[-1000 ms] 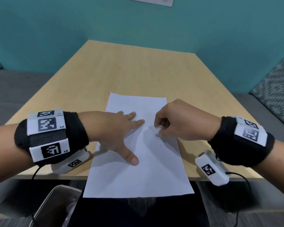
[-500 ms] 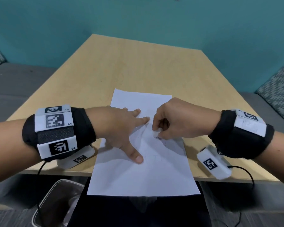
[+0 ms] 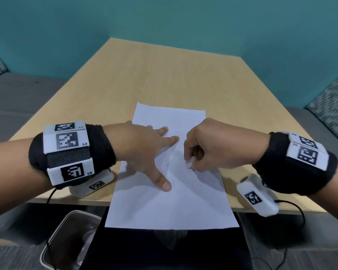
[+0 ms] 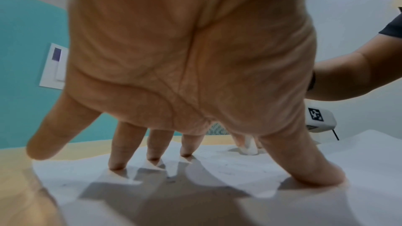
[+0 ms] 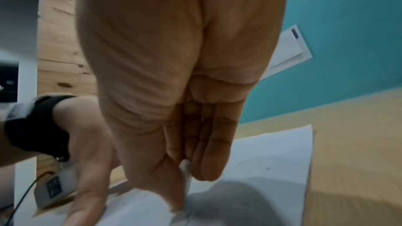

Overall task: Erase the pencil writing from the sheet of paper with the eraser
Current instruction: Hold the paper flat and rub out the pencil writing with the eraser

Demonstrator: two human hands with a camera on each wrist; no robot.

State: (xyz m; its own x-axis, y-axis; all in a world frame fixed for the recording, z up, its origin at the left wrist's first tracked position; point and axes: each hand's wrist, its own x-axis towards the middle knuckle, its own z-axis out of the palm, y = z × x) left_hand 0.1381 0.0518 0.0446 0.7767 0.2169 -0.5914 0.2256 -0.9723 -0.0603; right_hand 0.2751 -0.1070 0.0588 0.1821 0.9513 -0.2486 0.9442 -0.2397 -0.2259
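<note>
Right hand (image 3: 213, 147) pinched the eraser (image 3: 189, 164), tip down on the sheet of paper (image 3: 170, 207) mid-bench (image 3: 164, 78). Left hand (image 3: 142, 151), fingers spread flat, pinned the sheet just left. Faint pencil marks (image 3: 176, 189) lay nearer than the eraser.

On the black fabric band around the left wrist (image 3: 70, 154), in the left half of the head view, we read "L4" (image 3: 84, 144) beside the upper white square-code tag and "L5" (image 3: 89, 173) beside the lower one. We cannot read the faint pencil marks on the white sheet of paper (image 3: 170, 207).
</note>
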